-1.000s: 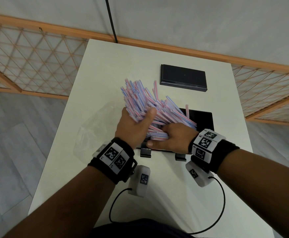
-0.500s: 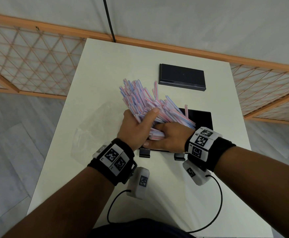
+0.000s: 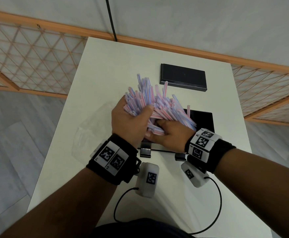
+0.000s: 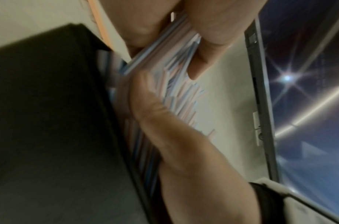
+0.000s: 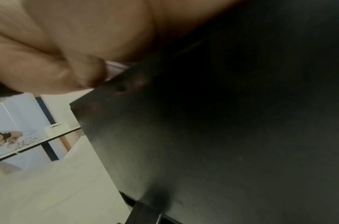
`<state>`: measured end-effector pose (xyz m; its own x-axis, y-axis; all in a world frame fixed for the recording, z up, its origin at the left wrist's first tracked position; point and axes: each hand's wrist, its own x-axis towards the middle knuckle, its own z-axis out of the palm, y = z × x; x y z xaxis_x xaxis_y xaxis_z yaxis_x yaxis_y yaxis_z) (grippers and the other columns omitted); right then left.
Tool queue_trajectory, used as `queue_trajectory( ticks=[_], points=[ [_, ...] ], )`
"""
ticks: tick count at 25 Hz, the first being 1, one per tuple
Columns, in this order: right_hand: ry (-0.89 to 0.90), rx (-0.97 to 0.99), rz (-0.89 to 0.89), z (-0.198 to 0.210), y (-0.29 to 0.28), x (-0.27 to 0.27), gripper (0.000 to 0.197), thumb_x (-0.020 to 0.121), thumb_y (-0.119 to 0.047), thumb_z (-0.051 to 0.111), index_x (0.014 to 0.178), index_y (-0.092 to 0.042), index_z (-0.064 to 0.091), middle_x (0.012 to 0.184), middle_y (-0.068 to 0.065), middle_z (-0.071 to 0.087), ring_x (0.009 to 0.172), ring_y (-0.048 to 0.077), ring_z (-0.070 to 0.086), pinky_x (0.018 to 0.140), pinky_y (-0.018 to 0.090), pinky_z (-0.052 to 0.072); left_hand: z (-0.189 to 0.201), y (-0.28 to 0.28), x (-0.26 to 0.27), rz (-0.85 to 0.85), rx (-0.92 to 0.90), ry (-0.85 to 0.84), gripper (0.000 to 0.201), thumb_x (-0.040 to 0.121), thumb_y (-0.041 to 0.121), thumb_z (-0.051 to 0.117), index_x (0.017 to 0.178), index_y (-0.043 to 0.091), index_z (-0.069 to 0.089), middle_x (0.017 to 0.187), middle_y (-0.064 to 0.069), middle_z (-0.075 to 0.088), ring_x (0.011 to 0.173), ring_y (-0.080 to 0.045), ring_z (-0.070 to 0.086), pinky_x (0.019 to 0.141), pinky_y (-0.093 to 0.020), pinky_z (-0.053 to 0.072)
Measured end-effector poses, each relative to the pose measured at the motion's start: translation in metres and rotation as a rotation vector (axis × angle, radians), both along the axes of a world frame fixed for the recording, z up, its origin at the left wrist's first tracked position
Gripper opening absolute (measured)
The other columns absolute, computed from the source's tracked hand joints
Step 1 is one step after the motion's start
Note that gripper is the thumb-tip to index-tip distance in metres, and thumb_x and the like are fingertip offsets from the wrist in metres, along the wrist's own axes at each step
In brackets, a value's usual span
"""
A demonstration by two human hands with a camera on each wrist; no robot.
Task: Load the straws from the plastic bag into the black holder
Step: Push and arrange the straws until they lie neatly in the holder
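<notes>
A thick bundle of pink and blue striped straws (image 3: 150, 103) is held in both hands over the near left part of the open black holder (image 3: 203, 119). My left hand (image 3: 130, 119) grips the bundle around its middle, thumb across the top. My right hand (image 3: 167, 134) grips its lower ends at the holder's near edge. The tips fan out toward the far side. In the left wrist view the straws (image 4: 176, 94) sit between the fingers beside the holder's dark wall (image 4: 49, 121). The right wrist view shows mostly the holder (image 5: 222, 136) and a sliver of straws (image 5: 115, 69).
A clear plastic bag (image 3: 88, 129) lies flat on the white table (image 3: 106, 69), left of my hands. A black lid (image 3: 183, 77) lies at the far side. Wooden lattice panels (image 3: 28, 57) stand around the table. Cables from the wrist cameras trail at the near edge.
The bundle has swung a little, its tips now pointing more toward the far side. My left hand has shifted higher on it. My right hand stays at the lower ends.
</notes>
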<state>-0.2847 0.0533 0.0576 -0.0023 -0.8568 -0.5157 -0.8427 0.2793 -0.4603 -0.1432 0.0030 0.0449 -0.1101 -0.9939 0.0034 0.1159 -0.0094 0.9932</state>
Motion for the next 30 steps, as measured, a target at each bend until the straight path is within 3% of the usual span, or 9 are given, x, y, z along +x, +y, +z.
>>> queue_trajectory(
  ticks=[5, 9, 12, 15, 18, 21, 24, 26, 30],
  points=[
    [0.026, 0.054, 0.021, -0.004, 0.003, -0.006, 0.084, 0.069, -0.092, 0.031, 0.116, -0.031, 0.063, 0.107, -0.003, 0.069, 0.108, 0.019, 0.062, 0.098, 0.031, 0.045, -0.003, 0.002, 0.005, -0.033, -0.086, -0.049, 0.043, 0.076, 0.004, 0.084, 0.111, -0.001, 0.06, 0.098, 0.004, 0.071, 0.089, 0.003, 0.07, 0.08, -0.018, 0.055],
    [-0.03, 0.164, 0.052, 0.006, 0.003, -0.009, 0.078, 0.075, -0.086, 0.043, 0.131, -0.033, 0.054, 0.135, -0.005, 0.057, 0.129, 0.017, 0.049, 0.101, 0.024, 0.032, -0.014, -0.001, 0.006, 0.005, 0.17, 0.121, 0.096, 0.068, 0.054, 0.088, 0.136, -0.002, 0.048, 0.129, -0.022, 0.065, 0.118, -0.035, 0.067, 0.1, -0.054, 0.055],
    [0.003, 0.18, 0.035, 0.007, 0.001, -0.005, 0.064, 0.078, -0.084, 0.044, 0.115, -0.034, 0.06, 0.121, -0.006, 0.061, 0.122, 0.019, 0.053, 0.098, 0.026, 0.034, -0.016, 0.005, -0.002, -0.12, 0.247, 0.148, 0.081, 0.077, 0.053, 0.079, 0.137, 0.005, 0.053, 0.127, -0.016, 0.07, 0.115, -0.03, 0.07, 0.1, -0.055, 0.055],
    [0.034, 0.02, 0.017, 0.017, -0.001, 0.002, 0.037, 0.084, -0.074, 0.049, 0.075, -0.038, 0.056, 0.078, -0.02, 0.055, 0.085, 0.004, 0.051, 0.087, 0.019, 0.036, -0.021, 0.007, -0.006, -0.158, 0.315, 0.112, 0.085, 0.072, 0.064, 0.08, 0.138, 0.019, 0.052, 0.128, -0.005, 0.071, 0.115, -0.024, 0.071, 0.096, -0.052, 0.058],
    [0.033, 0.001, 0.065, 0.025, 0.003, 0.007, 0.021, 0.091, -0.058, 0.056, 0.083, -0.041, 0.048, 0.079, -0.026, 0.039, 0.084, -0.005, 0.04, 0.082, 0.004, 0.028, -0.029, 0.008, -0.008, -0.167, 0.339, 0.061, 0.096, 0.061, 0.075, 0.082, 0.135, 0.022, 0.055, 0.126, -0.001, 0.072, 0.113, -0.02, 0.072, 0.096, -0.051, 0.058],
    [0.145, -0.005, 0.065, 0.014, 0.006, 0.001, 0.045, 0.083, -0.074, 0.051, 0.062, -0.034, 0.044, 0.062, -0.011, 0.05, 0.073, 0.013, 0.051, 0.078, 0.023, 0.037, -0.028, 0.008, -0.005, -0.18, 0.285, 0.051, 0.064, 0.077, 0.053, 0.083, 0.129, 0.021, 0.064, 0.121, -0.002, 0.075, 0.111, -0.02, 0.073, 0.096, -0.051, 0.058],
    [0.124, 0.001, 0.079, 0.014, 0.01, -0.007, 0.043, 0.085, -0.075, 0.047, 0.082, -0.034, 0.061, 0.075, -0.01, 0.052, 0.084, 0.01, 0.048, 0.087, 0.023, 0.036, -0.017, 0.005, 0.0, -0.138, 0.225, 0.155, 0.024, 0.088, 0.026, 0.074, 0.112, 0.023, 0.072, 0.106, 0.001, 0.079, 0.101, -0.018, 0.076, 0.085, -0.04, 0.061],
    [0.11, -0.037, 0.1, 0.012, 0.01, -0.009, 0.053, 0.081, -0.081, 0.042, 0.076, -0.031, 0.058, 0.074, -0.011, 0.058, 0.078, 0.011, 0.053, 0.082, 0.024, 0.039, -0.014, 0.003, 0.0, -0.111, 0.237, 0.212, 0.034, 0.088, 0.031, 0.072, 0.118, 0.015, 0.069, 0.107, -0.004, 0.077, 0.1, -0.02, 0.075, 0.084, -0.036, 0.061],
    [0.137, -0.049, 0.104, 0.011, 0.01, -0.007, 0.049, 0.083, -0.079, 0.041, 0.06, -0.035, 0.039, 0.06, -0.008, 0.049, 0.065, 0.009, 0.048, 0.076, 0.025, 0.04, -0.013, 0.004, -0.005, -0.103, 0.305, 0.156, 0.085, 0.072, 0.062, 0.082, 0.136, 0.012, 0.057, 0.127, -0.008, 0.072, 0.115, -0.026, 0.071, 0.1, -0.051, 0.056]
  ],
)
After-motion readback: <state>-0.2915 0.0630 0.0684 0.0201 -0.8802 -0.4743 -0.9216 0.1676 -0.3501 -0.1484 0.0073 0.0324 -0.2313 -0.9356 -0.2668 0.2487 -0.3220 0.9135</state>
